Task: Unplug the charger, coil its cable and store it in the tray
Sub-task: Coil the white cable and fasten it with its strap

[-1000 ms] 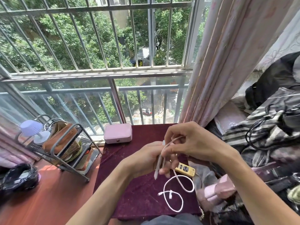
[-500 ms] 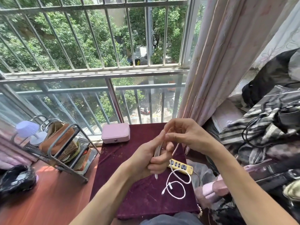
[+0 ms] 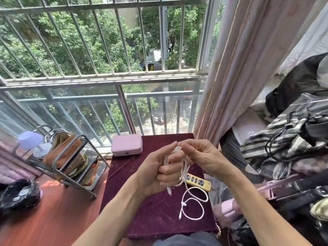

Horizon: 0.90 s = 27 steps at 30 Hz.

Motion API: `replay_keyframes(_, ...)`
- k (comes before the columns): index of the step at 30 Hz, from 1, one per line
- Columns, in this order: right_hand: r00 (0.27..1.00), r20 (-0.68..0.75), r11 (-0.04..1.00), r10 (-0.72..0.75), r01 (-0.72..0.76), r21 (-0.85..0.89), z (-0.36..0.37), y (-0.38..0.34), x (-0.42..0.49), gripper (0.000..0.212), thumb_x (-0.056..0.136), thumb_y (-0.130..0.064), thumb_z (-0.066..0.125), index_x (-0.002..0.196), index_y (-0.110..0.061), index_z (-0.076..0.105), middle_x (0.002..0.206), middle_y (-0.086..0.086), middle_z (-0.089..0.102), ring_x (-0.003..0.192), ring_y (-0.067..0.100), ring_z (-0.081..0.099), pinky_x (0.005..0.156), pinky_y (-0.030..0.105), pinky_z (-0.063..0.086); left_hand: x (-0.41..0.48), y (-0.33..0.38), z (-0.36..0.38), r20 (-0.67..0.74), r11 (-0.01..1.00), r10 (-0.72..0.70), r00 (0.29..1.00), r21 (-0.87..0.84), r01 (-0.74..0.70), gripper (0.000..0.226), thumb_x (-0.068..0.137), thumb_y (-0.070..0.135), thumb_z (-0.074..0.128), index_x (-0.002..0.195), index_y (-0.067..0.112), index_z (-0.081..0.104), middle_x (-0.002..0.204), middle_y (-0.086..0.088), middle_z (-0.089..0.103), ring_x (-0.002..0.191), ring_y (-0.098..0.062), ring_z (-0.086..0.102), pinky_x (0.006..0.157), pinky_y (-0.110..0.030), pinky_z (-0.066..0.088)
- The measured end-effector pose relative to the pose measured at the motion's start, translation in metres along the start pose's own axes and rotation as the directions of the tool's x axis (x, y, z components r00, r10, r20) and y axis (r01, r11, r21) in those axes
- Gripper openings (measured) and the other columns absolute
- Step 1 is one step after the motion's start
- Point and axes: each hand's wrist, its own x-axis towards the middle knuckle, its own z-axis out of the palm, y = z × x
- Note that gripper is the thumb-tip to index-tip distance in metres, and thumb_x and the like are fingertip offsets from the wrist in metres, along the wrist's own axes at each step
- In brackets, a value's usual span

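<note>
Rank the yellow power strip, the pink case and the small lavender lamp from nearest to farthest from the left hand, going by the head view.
From the left hand:
1. Yellow power strip: just to its right, on the maroon tabletop.
2. Pink case: beyond it, at the table's far left corner by the railing.
3. Lavender lamp: far left, on the metal rack.

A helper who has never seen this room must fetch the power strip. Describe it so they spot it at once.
Find the small table with the dark red cloth under the barred window. Near its right edge, just below the two hands, lies the power strip, a flat yellow bar with dark sockets. It is the only yellow thing there; the pink box sits farther back and the white cable loops beside it.
</note>
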Motion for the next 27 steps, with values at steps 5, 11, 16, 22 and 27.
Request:
replay_keyframes(5, 0.999, -0.047, 0.998, -0.021, 0.024, 0.061, 0.008, 0.001, 0.002, 0.022, 0.098, -0.030, 0.061, 0.105, -0.015, 0.077, 0.072, -0.011, 0.073, 0.062, -0.001, 0.057, 0.060, 0.014, 0.043, 0.003, -0.001, -0.006, -0.064, 0.999, 0.027, 0.998, 0.048, -0.024, 0.047, 0.104, 0.043, 0.037, 0.067, 0.015, 0.043, 0.044, 0.006, 0.021, 0.034, -0.008, 0.017, 0.035, -0.023, 0.015)
replay_keyframes(11, 0.992, -0.114, 0.998, -0.056, 0.060, 0.030, 0.013, 0.006, 0.002, 0.036, 0.089, -0.048, 0.070, 0.099, -0.014, 0.077, 0.062, -0.012, 0.061, 0.058, 0.005, 0.045, 0.059, 0.019, 0.035, 0.003, -0.001, -0.006, -0.068, 0.999, 0.023, 0.997, 0.034, -0.021, 0.047, 0.103, 0.044, 0.036, 0.063, 0.019, 0.033, 0.042, 0.007, 0.018, 0.033, -0.009, 0.011, 0.035, -0.024, 0.005)
replay_keyframes(16, 0.957, -0.229, 0.977, -0.179, 0.146, -0.155, 0.018, 0.020, -0.005, 0.032, 0.104, -0.034, 0.057, 0.112, -0.010, 0.076, 0.062, -0.015, 0.058, 0.050, 0.007, 0.042, 0.047, 0.021, 0.031, -0.006, 0.005, -0.007, -0.127, 0.999, 0.033, 0.991, 0.019, -0.031, 0.046, 0.101, 0.041, 0.039, 0.062, 0.021, 0.026, 0.041, 0.008, 0.014, 0.034, -0.008, 0.008, 0.036, -0.024, 0.001)
replay_keyframes(22, 0.948, -0.307, 0.937, -0.082, -0.032, -0.347, 0.028, 0.046, -0.013, 0.025, 0.110, -0.033, 0.050, 0.115, -0.030, 0.075, 0.064, -0.011, 0.047, 0.053, 0.009, 0.036, 0.049, 0.029, 0.031, -0.010, 0.014, -0.005, -0.056, 0.993, 0.107, 0.993, -0.052, -0.110, 0.040, 0.100, 0.034, 0.048, 0.067, 0.022, 0.029, 0.043, 0.008, 0.021, 0.036, -0.007, 0.001, 0.037, -0.025, 0.000)
replay_keyframes(27, 0.979, -0.201, 0.786, -0.044, -0.090, -0.612, 0.042, 0.046, -0.030, 0.028, 0.112, -0.035, 0.046, 0.089, -0.042, 0.061, 0.059, -0.013, 0.047, 0.053, 0.003, 0.039, 0.055, 0.032, 0.035, -0.006, 0.022, -0.008, -0.087, 0.968, 0.207, 0.975, -0.130, -0.217, 0.034, 0.102, 0.031, 0.043, 0.070, 0.021, 0.040, 0.045, 0.008, 0.021, 0.036, -0.007, 0.007, 0.037, -0.023, 0.003)
